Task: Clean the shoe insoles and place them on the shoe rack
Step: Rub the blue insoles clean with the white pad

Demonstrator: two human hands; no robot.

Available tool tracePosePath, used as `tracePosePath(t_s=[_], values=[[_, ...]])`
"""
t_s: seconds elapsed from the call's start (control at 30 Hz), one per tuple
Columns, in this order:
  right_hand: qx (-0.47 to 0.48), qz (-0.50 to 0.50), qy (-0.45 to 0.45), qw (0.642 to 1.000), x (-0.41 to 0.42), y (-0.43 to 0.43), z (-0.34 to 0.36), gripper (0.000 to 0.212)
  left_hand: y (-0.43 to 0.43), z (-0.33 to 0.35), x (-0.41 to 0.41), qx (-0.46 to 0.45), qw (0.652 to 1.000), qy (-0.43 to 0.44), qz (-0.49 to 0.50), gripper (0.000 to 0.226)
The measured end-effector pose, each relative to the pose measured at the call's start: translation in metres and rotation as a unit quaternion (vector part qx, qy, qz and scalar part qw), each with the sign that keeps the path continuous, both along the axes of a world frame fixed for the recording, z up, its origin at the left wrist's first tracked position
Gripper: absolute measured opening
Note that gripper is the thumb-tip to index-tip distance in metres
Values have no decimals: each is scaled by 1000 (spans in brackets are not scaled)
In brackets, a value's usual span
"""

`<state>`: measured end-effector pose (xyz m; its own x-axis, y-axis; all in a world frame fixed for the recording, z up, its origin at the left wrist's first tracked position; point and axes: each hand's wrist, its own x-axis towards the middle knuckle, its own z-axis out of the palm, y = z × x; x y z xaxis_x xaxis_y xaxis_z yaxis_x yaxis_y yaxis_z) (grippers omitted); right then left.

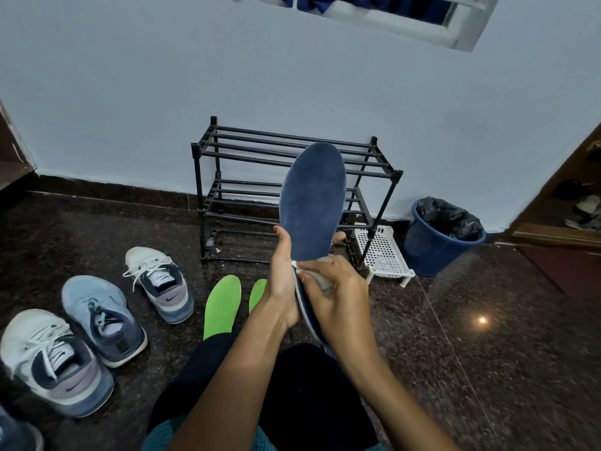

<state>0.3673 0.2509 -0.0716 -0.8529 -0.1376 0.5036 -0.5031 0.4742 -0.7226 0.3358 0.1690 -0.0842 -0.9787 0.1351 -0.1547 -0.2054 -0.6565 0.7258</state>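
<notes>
Navy insole (312, 203), held upright before the black shoe rack (244, 158) at the far wall: left hand (283, 281) grips its middle, thumb at the left edge and fingers behind, probably to brace it for wiping. Right hand (335, 288) pinches a pale cloth (320, 279) in curled fingers against the near heel end, apparently scrubbing. Green insoles (222, 304) lie on the floor, near left, beside sneakers (159, 281); no insole seen on the rack yet

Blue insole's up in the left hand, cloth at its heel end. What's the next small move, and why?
Probably wipe the cloth upward toward the toe: the right hand pinches it low on the blue insole, the left hand grips the insole, and most of its face lies above.
</notes>
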Motion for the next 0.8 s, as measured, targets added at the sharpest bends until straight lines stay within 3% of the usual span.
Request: tracePosePath(t_s=[0.37, 0.57, 0.8], values=[[15, -51, 33, 998, -23, 2, 6, 15, 4, 0, 0, 3, 1000, -15, 26, 81], [7, -2, 37, 999, 2, -3, -1, 21, 1, -4, -2, -21, 1000, 18, 7, 85], [34, -48, 58, 997, -18, 6, 2, 15, 5, 2, -2, 22, 999, 32, -6, 88]])
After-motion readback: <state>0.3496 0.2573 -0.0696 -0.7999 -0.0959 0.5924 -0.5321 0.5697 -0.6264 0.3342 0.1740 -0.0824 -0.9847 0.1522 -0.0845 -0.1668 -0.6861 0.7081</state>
